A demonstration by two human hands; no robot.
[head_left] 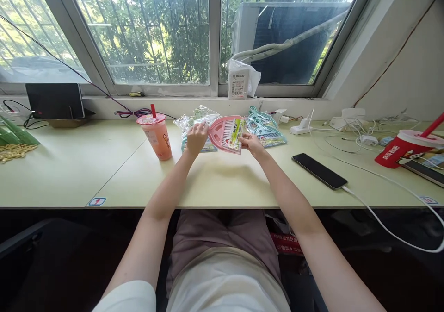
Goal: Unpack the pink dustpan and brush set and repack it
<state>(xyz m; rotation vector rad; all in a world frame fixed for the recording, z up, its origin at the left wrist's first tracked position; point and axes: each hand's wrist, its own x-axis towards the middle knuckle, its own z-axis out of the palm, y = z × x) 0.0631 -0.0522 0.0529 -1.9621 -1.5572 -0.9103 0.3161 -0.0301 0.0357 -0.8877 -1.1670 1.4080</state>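
Note:
A small pink dustpan (215, 135) with a white-bristled brush and a yellow-green label card is held up just above the table, between my two hands. My left hand (197, 138) is closed at its left end, fingers partly hidden from me. My right hand (251, 144) pinches the opposite edge near the label. Behind it to the right lie teal dustpan-and-brush sets (265, 126) in clear wrapping. More clear plastic packaging (203, 114) with something teal under it sits behind my left hand.
A lidded cup of pink drink (157, 138) stands left of my left hand. On the right, a black phone (319, 171) lies with a white cable trailing over the table edge. Farther right are tangled chargers (367, 140) and a red cup (398, 150). A tablet (55, 101) leans at back left.

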